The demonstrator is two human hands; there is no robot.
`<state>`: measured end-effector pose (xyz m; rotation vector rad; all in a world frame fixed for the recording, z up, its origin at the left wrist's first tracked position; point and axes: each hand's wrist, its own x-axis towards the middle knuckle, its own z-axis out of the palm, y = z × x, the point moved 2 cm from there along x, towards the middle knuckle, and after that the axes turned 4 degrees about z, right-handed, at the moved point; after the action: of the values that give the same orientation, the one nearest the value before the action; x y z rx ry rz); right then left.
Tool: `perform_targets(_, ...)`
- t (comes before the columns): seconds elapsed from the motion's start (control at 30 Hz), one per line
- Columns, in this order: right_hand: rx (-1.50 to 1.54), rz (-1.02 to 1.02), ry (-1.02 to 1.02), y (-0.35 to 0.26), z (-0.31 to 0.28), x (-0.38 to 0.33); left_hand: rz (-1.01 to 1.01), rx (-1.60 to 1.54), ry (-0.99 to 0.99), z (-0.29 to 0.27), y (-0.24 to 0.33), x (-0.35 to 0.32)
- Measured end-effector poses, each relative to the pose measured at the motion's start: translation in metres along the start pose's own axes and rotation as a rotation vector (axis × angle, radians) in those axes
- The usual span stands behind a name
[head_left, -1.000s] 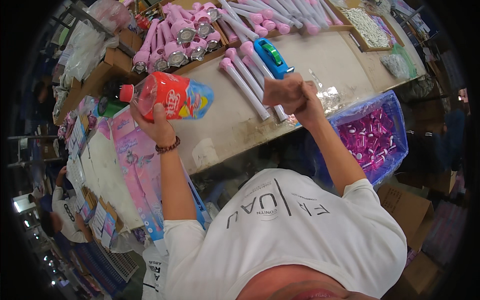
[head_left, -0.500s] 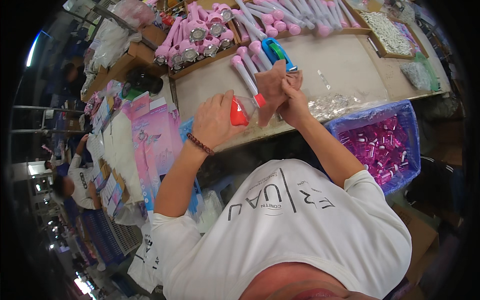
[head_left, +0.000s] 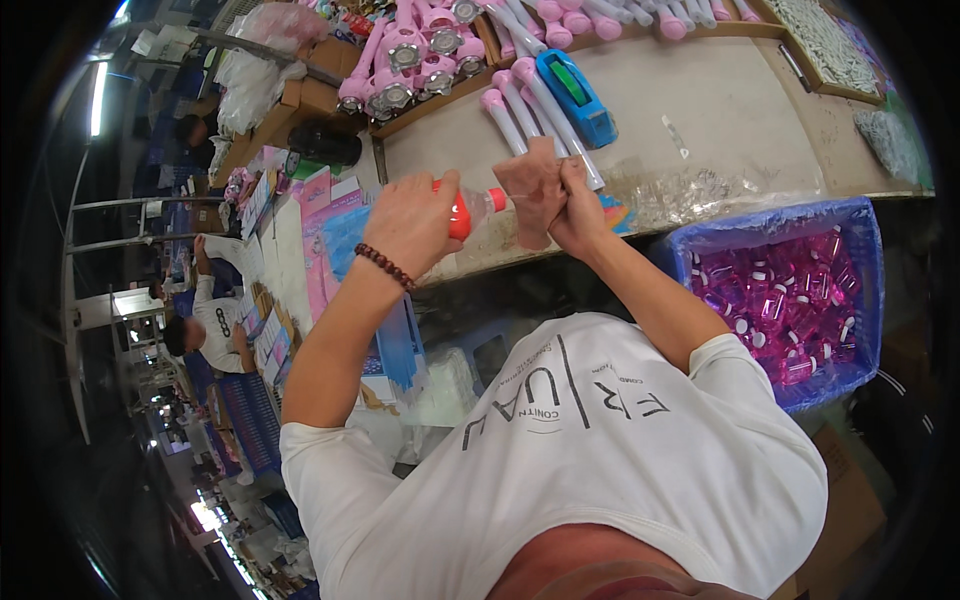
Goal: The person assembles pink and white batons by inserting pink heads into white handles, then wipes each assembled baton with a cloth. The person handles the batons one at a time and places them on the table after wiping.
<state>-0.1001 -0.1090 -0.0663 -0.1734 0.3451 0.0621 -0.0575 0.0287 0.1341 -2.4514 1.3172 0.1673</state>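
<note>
My left hand [head_left: 412,222] is closed round a clear plastic bottle [head_left: 480,208] with a red label and a red cap. The bottle is tipped on its side, its cap pointing right at a brownish-pink cloth [head_left: 528,185]. That cloth is bunched in my right hand [head_left: 582,214], whose fingers are pressed together on it. Cap and cloth are close; whether they touch, I cannot tell. Just beyond the cloth lie several pink-and-white wand handles [head_left: 518,112], beside a blue tape dispenser [head_left: 590,118] with a green roll.
To the right, a blue plastic bin [head_left: 690,255] holds several small magenta bottles. Trays of pink wand parts [head_left: 425,55] line the worktable's [head_left: 720,110] far side. A dark round container [head_left: 325,143] and printed sheets lie left. A person [head_left: 218,325] in white works far left.
The view has shifted, so the table and bin sit differently in it. The bottle has gone from slanting up towards its cap to lying nearly level. Both hands keep their hold.
</note>
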Motion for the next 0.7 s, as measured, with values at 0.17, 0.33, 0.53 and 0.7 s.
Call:
perform_targets(0.17,0.073,0.03,-0.009,0.004,0.001,-0.005,-0.049,0.047,0.028,-0.003,-0.003,0.0)
perform_targets(0.33,0.093,0.1,0.02,0.006,0.007,-0.006,0.0,-0.009,-0.039,0.021,0.001,-0.006)
perform_targets(0.53,0.125,0.153,-0.024,0.002,0.014,-0.006,-0.16,-0.417,0.422,0.092,-0.072,-0.004)
perform_targets(0.7,0.066,0.021,0.072,-0.018,0.003,-0.012,-0.552,-0.928,0.607,0.185,-0.148,0.012)
